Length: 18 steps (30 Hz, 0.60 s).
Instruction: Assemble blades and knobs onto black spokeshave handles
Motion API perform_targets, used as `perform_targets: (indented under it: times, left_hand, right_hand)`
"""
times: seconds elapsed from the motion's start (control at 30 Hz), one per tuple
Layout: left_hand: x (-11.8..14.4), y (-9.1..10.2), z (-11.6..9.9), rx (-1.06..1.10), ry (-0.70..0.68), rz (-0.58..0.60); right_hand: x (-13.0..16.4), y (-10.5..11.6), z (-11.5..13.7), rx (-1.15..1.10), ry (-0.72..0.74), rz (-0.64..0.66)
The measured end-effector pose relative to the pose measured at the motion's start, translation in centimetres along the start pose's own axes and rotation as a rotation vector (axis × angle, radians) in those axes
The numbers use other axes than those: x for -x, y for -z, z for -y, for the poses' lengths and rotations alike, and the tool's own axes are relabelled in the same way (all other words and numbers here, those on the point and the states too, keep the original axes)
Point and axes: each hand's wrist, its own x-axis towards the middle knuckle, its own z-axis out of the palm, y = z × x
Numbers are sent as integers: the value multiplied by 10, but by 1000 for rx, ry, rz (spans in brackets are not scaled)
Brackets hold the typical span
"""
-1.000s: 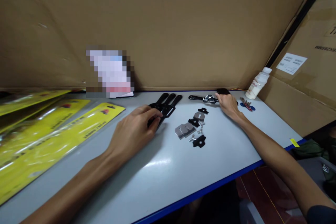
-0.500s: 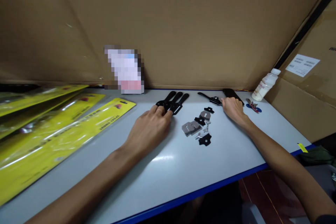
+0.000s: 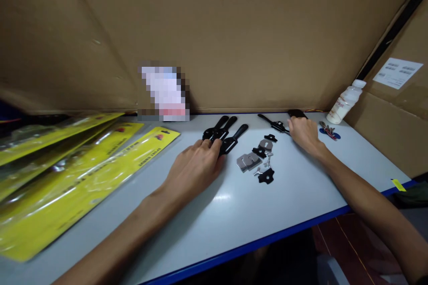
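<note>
Near the back edge of the grey table (image 3: 214,213), left hand (image 3: 195,167) lying palm down, fingers loosely spread, fingertips resting on the near ends of a fanned bunch of black handles (image 3: 224,133); nothing pinched. Farther right along the same back edge, right hand (image 3: 302,132) curled over one end of a black spokeshave (image 3: 274,125); cannot tell whether closed around it or only resting on it. Between the two hands, a small cluster of loose parts: grey metal plates (image 3: 247,161), black caps (image 3: 266,176), a wing screw (image 3: 258,172). At the left edge, overlapping yellow blister packs (image 3: 76,173). Toward the back right corner, a white plastic bottle (image 3: 346,101) upright, with a bunch of keys (image 3: 329,130) just in front. Behind everything, a cardboard wall (image 3: 234,31) with a blurred card (image 3: 165,93) leaning against it.
</note>
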Motion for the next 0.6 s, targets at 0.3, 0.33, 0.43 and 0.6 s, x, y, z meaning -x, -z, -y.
perform_targets:
  times: [0.3,0.33,0.43,0.6]
  left_hand:
    - [-16,-15,-10,-86,45,-61]
    - [-17,-16,-11,-75,51,-64]
    - [-19,-16,-13,-25,76,-62]
    - [-19,-16,-15,58,146,-50]
  right_hand:
    - [13,11,15,-340,220,-75]
    - [14,12,16,-368,237,-80]
    - [16,11,18,-407,243,-101]
    - [16,7,17,-409,255,-88]
